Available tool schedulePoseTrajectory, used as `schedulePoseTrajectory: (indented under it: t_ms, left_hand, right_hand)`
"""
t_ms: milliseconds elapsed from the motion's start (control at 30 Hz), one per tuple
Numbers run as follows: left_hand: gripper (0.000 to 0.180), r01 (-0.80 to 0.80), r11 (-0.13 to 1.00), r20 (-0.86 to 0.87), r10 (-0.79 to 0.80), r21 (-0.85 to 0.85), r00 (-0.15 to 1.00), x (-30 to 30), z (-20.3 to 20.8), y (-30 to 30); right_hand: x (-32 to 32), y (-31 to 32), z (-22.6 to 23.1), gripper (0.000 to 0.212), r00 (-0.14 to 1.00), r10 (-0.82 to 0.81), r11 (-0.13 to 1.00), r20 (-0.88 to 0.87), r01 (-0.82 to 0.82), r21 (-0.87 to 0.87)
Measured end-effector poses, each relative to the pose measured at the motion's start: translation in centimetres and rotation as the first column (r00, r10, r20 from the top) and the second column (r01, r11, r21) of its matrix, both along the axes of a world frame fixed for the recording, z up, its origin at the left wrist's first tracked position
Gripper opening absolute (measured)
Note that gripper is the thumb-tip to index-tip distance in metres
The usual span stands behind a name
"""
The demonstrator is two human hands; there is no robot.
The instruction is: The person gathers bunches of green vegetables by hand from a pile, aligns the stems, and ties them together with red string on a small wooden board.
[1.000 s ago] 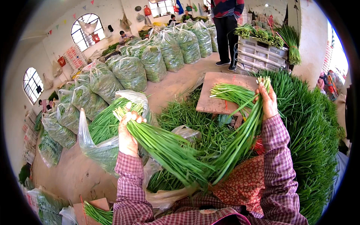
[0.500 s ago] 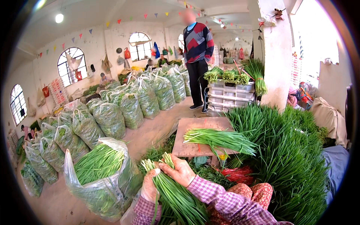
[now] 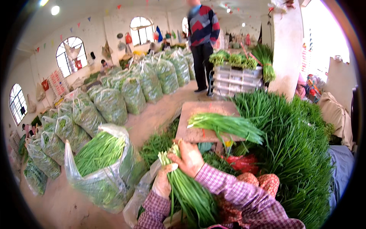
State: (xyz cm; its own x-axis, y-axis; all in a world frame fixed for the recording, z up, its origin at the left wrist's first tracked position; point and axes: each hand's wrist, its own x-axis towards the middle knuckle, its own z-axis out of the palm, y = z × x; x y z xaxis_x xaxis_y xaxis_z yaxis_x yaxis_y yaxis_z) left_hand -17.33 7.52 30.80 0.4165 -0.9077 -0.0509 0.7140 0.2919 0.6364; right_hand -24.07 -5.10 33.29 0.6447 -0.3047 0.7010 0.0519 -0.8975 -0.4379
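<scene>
A bunch of garlic chives slants across my lap, pale cut ends up and green leaves trailing down. My left hand is closed round it just below the white ends. Fingers of my right hand pinch the stalks near their tips on the other side. Beyond my hands, another bundle of chives lies across a small wooden board, leaves pointing right. A red bundle of what look like ties sits below the board, partly hidden by my sleeve.
An open clear plastic bag of chives stands at left. Rows of filled bags extend behind it. A large heap of chives rises at right. Past the board stand stacked white crates and a person.
My hands and the held chives have shifted slightly right in the picture, my right hand higher over the cut ends. The whole view has tilted downward a little.
</scene>
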Motion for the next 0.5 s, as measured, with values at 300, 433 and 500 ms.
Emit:
schedulePoseTrajectory:
  t_ms: [300,433,500]
  left_hand:
    - [0.048,0.158,0.987,0.029,-0.157,-0.036,0.987,-0.2,0.6,-0.6]
    - [0.064,0.194,0.977,0.060,-0.190,-0.091,0.980,-0.3,1.1,-0.5]
    - [0.072,0.226,0.966,0.054,-0.220,-0.130,0.974,-0.8,1.8,-0.8]
  right_hand:
    - [-0.2,-2.3,3.8,0.028,0.960,0.157,0.967,-0.231,-0.101,0.235]
    - [0.8,-5.4,4.2,0.026,0.990,0.116,0.922,-0.074,-0.080,0.379]
    - [0.1,-8.8,3.7,0.026,1.000,0.015,0.955,0.019,-0.020,0.295]
